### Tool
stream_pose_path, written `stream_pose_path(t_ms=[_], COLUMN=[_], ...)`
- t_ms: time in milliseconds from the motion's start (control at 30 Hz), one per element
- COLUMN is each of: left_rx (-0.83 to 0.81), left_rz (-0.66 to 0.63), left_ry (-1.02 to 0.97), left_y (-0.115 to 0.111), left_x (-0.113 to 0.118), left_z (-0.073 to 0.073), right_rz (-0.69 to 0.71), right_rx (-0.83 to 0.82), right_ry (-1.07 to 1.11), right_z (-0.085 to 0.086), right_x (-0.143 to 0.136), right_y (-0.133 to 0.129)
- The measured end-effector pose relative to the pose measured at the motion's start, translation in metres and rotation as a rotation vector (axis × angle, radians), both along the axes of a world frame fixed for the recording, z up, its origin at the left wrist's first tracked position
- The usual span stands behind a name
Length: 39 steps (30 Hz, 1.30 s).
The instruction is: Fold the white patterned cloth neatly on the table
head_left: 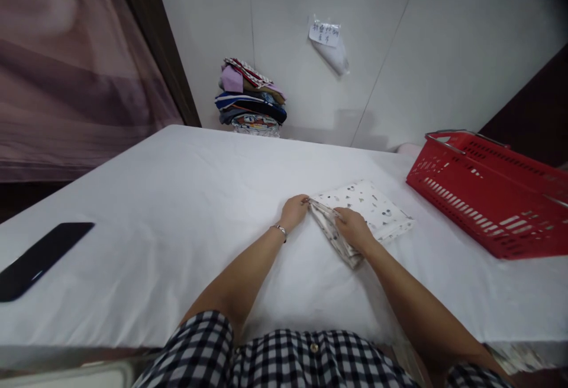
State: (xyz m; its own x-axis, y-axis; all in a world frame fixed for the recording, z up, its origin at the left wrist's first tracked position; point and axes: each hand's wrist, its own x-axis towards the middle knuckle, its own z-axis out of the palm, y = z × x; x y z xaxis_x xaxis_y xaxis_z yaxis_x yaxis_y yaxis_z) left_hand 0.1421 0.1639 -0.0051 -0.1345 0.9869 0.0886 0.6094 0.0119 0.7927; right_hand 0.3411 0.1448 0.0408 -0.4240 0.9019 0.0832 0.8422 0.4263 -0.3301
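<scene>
A white cloth with small dark prints (370, 201) lies folded in layers on the white-covered table (186, 199), in front of me and a little to the right. My left hand (294, 212) pinches its left corner between thumb and fingers. On the near left edge, my right hand (354, 227) is closed on the cloth's upper layers, which are lifted and bunched there. The fingertips of the right hand are partly hidden by the fabric. A bracelet circles my left wrist.
A red plastic basket (479, 193) with metal handles stands at the right. Several folded fabrics form a stack (252, 98) by the wall at the far edge. At the left lies a flat black object (44, 261). A labelled plastic sleeve (329, 45) hangs on the wall.
</scene>
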Motion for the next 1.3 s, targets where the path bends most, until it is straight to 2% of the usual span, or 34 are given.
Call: stream_pose_path(t_ms=[200, 367, 600, 800, 867, 1000, 1167, 1300], left_rx=[0.056, 0.033, -0.097, -0.195, -0.207, -0.212, -0.183, -0.201], left_rz=[0.065, 0.090, 0.101, 0.068, 0.062, 0.067, 0.097, 0.083], left_ry=[-0.050, -0.093, 0.053, -0.100, -0.134, -0.081, -0.031, 0.026], left_y=[-0.002, -0.008, -0.009, -0.002, 0.001, 0.006, 0.009, 0.015], left_x=[0.001, 0.004, 0.014, 0.007, 0.005, 0.007, 0.020, 0.019], left_z=[-0.003, 0.000, 0.010, 0.010, 0.009, 0.010, 0.015, 0.016], right_rz=[-0.100, -0.104, -0.102, -0.063, -0.064, -0.057, 0.038, 0.070], right_rx=[-0.008, 0.021, 0.086, 0.108, 0.104, 0.121, 0.177, 0.168], right_ry=[0.228, 0.317, 0.409, 0.516, 0.535, 0.529, 0.488, 0.452], right_z=[-0.011, -0.018, -0.017, -0.025, -0.027, -0.028, -0.027, -0.028], right_x=[0.012, 0.014, 0.013, 0.015, 0.015, 0.015, 0.013, 0.013], right_y=[0.008, 0.012, 0.011, 0.011, 0.010, 0.009, 0.006, 0.004])
